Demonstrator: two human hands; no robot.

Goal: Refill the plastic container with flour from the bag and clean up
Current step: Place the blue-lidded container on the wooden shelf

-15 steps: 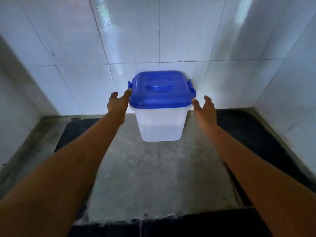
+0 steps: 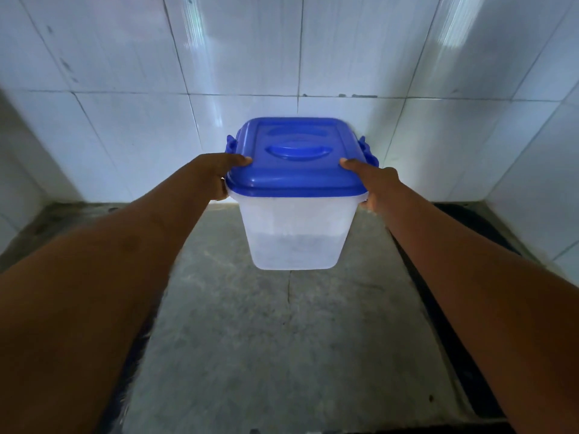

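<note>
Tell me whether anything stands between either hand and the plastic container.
Nothing visible does. The left hand and the right hand both grip the translucent square plastic container at its upper sides. Each thumb rests on the blue plastic lid, which is on the container and covers its opening.

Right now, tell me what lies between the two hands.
In the head view, the plastic container, its blue lid on, fills the gap: the left hand grips one side, the right hand the other.
</note>
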